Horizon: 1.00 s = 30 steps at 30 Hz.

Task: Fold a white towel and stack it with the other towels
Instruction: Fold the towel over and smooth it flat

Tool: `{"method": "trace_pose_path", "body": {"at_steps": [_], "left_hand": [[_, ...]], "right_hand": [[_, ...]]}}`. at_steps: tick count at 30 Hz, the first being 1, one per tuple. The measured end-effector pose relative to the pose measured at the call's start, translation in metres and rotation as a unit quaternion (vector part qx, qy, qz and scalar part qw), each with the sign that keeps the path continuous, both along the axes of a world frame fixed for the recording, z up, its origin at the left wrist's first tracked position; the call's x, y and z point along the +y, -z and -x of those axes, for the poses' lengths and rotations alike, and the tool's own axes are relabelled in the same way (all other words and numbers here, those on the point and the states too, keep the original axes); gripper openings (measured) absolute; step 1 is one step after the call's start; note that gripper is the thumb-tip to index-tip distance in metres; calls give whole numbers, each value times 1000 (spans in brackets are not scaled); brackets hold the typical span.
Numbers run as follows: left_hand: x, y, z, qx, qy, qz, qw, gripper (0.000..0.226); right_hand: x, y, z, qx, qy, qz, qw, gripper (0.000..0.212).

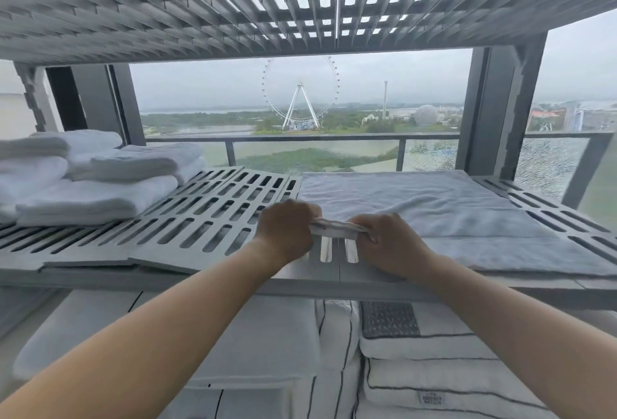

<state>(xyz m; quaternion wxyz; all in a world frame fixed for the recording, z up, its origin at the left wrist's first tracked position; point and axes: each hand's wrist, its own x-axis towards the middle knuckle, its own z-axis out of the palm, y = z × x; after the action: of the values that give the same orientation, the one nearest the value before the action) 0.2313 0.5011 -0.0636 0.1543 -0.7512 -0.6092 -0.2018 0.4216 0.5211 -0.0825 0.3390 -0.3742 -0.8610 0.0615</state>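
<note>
- Several folded towels point(93, 195) are sitting stacked at 9 o'clock, on the far-left end of the slotted grey shelf point(207, 218).
- Between that stack and the hands, a bare stretch of slotted shelf is lying open right up to the front edge.
- Just below centre, toward 6 o'clock, the left hand point(287, 231) is curling its fingers round the bunched near-left corner of the white towel point(434, 211).
- Just beside it, the right hand point(387, 245) is gripping the same bunched edge.
- At 3 o'clock the white towel is lying flat over the shelf's right half, its near hem sitting just inside the front edge and a narrow slotted strip showing along its right side.
- At 12 o'clock an upper shelf point(233, 11) is hanging close overhead.
- At 5 o'clock, one level down, piped linens point(434, 345) are carrying a small sewn label point(431, 398), its writing too blurred to read.
</note>
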Motion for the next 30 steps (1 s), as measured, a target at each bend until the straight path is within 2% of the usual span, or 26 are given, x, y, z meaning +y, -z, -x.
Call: {"method": "trace_pose_path", "body": {"at_steps": [4, 8, 11, 14, 16, 20, 22, 25, 28, 30], "left_hand": [[-5, 6, 3, -14, 38, 55, 998, 29], [-4, 24, 2, 50, 38, 84, 995, 24], [-3, 25, 8, 101, 61, 132, 984, 32], [-2, 24, 16, 149, 71, 155, 974, 38], [-5, 22, 21, 154, 69, 190, 967, 44], [-12, 17, 27, 53, 82, 270, 958, 66], [-11, 17, 27, -50, 93, 302, 948, 60], [-9, 14, 21, -190, 116, 367, 903, 54], [-5, 11, 9, -224, 146, 394, 879, 50], [3, 13, 0, -229, 155, 388, 879, 52]], "right_hand": [[-9, 1, -1, -45, -22, 26, 998, 21], [-17, 8, 4, -73, -18, 18, 997, 22], [-14, 8, 1, -99, 5, 75, 992, 37], [-7, 7, -14, -229, 43, 140, 962, 58], [-3, 6, -24, -263, 41, 164, 950, 60], [0, 6, -35, -220, 30, 194, 955, 57], [2, 7, -38, -217, 39, 185, 958, 59], [6, 12, -43, -199, 64, 155, 966, 62], [12, 16, -54, -164, 121, 130, 970, 52], [15, 15, -63, -203, 150, 148, 956, 49]]}}
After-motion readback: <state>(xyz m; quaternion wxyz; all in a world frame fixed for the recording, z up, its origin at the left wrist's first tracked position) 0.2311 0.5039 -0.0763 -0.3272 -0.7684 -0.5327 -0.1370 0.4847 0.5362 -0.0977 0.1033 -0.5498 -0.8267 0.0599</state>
